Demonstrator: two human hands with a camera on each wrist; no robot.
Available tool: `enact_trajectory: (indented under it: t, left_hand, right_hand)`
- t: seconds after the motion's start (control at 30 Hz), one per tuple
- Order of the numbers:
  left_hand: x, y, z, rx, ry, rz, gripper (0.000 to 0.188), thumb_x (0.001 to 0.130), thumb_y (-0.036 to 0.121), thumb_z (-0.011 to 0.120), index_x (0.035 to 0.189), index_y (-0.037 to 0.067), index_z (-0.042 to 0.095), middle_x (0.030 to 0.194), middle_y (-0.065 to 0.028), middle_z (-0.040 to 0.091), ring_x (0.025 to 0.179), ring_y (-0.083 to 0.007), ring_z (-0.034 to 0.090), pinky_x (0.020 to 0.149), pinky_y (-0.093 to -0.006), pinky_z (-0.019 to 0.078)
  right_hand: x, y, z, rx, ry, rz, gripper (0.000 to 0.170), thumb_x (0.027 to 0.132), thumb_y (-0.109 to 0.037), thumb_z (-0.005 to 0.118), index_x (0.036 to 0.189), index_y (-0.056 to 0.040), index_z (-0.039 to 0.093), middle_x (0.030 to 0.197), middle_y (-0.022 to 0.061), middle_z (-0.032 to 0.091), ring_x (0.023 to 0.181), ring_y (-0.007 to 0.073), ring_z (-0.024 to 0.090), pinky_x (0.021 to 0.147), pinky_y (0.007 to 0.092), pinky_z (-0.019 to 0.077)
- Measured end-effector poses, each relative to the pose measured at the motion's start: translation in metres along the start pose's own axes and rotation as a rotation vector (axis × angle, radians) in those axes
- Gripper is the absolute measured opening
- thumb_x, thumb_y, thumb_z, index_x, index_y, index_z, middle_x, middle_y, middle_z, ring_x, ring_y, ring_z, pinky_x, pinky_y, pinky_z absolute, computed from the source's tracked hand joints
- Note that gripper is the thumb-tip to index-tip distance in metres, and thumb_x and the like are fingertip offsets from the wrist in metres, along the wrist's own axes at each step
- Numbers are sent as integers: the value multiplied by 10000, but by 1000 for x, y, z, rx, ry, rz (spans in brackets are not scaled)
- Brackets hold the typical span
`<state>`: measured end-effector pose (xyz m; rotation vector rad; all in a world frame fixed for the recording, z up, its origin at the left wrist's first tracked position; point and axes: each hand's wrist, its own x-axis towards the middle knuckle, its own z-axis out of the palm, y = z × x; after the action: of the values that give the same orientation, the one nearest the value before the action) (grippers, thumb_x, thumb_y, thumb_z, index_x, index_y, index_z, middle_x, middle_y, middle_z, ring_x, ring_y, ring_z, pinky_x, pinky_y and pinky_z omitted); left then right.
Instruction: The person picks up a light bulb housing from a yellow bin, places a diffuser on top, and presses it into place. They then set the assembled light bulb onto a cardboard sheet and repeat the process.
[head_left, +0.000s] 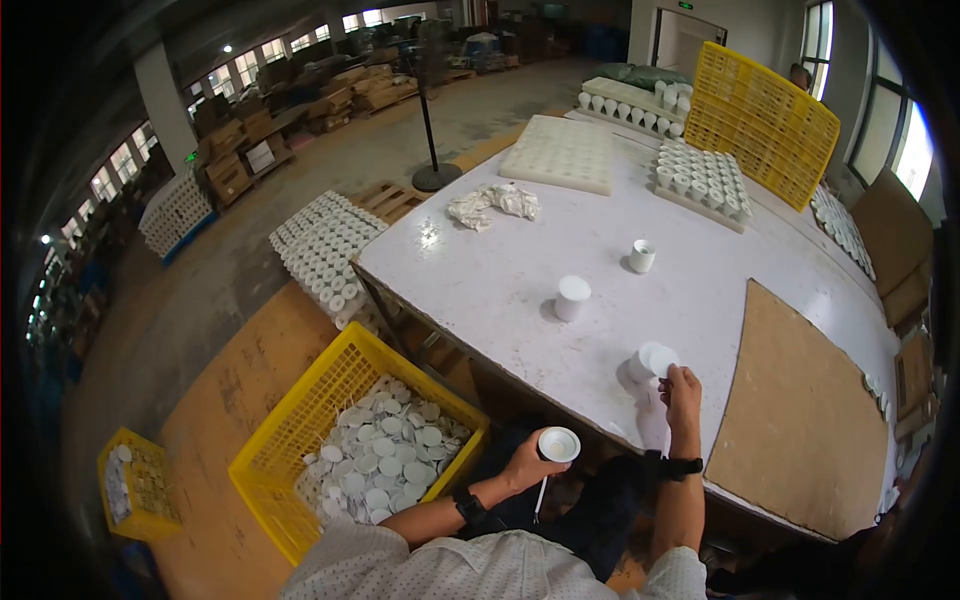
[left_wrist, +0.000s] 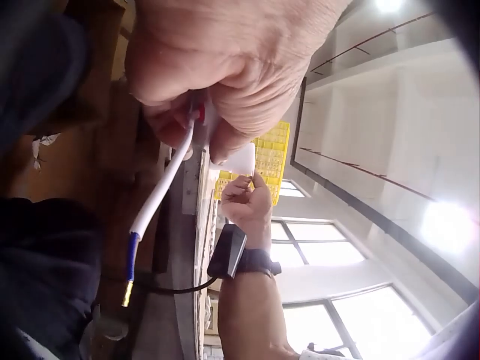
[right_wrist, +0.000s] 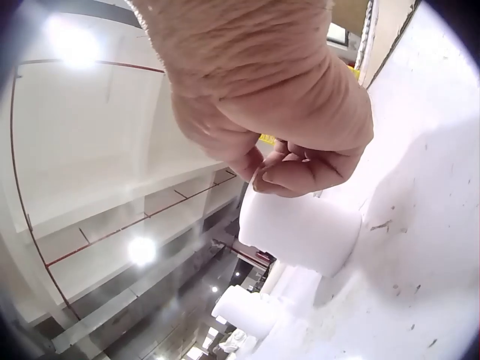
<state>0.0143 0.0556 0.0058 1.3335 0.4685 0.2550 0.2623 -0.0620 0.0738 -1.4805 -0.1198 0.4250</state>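
Near the table's front edge, my left hand (head_left: 520, 468) grips a white round lamp housing (head_left: 559, 445), its ringed face turned up. A white cable (left_wrist: 159, 193) hangs from the housing, ending in a blue wire with a brass-coloured tip. My right hand (head_left: 684, 396) is over the table, thumb and fingers pinching the edge of a white disc (head_left: 661, 360) at the top of a white cylinder (right_wrist: 300, 232). That cylinder stands on the table. Farther back stand a white cylinder with a disc-like top (head_left: 572, 298) and a smaller white cup-shaped piece (head_left: 642, 256).
Left of the table, a yellow crate (head_left: 290, 440) holds many white discs with cables. On the table lie a brown board (head_left: 805, 420), crumpled cloth (head_left: 493, 205), a white foam tray (head_left: 558, 152) and a tray of white cylinders (head_left: 702, 182). A yellow crate (head_left: 762, 120) stands tilted behind.
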Motion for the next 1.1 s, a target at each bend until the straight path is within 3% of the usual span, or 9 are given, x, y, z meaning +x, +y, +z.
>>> enact_trajectory:
  t: [0.23,0.37,0.47,0.77,0.87,0.93,1.0,1.03,1.1]
  left_hand:
    - [-1,6,1,-10,11,-8,582,684,70,709,1176,25,402,936,-51,562,737,-108,574,593,-238,500]
    - [0,3,6,5,8,-34,577,687,42,705,1178,25,404,936,-49,571,767,-100,564,591,-228,469]
    - [3,-4,8,-27,-27,11,576,685,72,707,1174,36,405,884,-34,571,663,-87,554,552,-219,473]
    - [0,6,11,-49,-21,-5,568,688,71,706,1172,45,411,859,-31,571,625,-74,540,530,-211,458]
    - [1,7,9,-4,-28,1,579,676,65,712,1171,42,413,859,-35,574,628,-84,549,531,-222,466]
    - [1,11,11,68,-25,-35,560,664,27,712,1149,47,432,906,-33,573,764,-108,568,625,-237,483]
    - [2,12,15,62,11,63,570,645,10,718,1138,54,435,941,-35,568,819,-120,570,652,-250,498]
    - [1,19,16,14,-10,23,564,638,-17,712,1126,58,439,970,-39,564,869,-130,562,664,-262,505]
    - [5,5,14,66,-4,166,581,630,-6,713,1137,30,430,950,-58,571,798,-131,572,621,-266,511]
  right_hand:
    - [-29,13,-18,152,63,-91,85,801,-105,573,811,-65,499,687,4,538,546,68,501,451,176,352]
    - [-49,17,-16,102,37,-113,97,802,-105,577,789,-71,488,675,2,529,542,67,493,447,179,351]
    - [-53,24,-18,189,-45,-63,96,819,-114,560,786,-73,479,669,6,524,530,68,480,442,180,351]
    - [-74,29,-13,116,20,-120,135,848,-134,523,746,-67,464,660,18,518,531,101,540,437,191,385]
    - [-76,31,-9,98,62,-91,165,824,-128,541,703,-63,449,618,14,489,517,96,516,429,194,378]
    - [-81,23,-8,-41,86,-56,214,795,-139,566,643,-66,434,567,5,442,492,79,463,419,195,360]
    - [-87,9,1,-42,115,-6,268,782,-170,582,597,-72,414,535,-4,401,476,66,405,412,205,348]
    - [-89,6,2,-46,99,-26,274,796,-200,577,603,-70,431,539,-7,403,467,67,387,419,213,351]
    - [-94,2,5,-36,42,-99,246,827,-204,557,654,-39,496,548,-13,412,476,69,408,444,212,360]
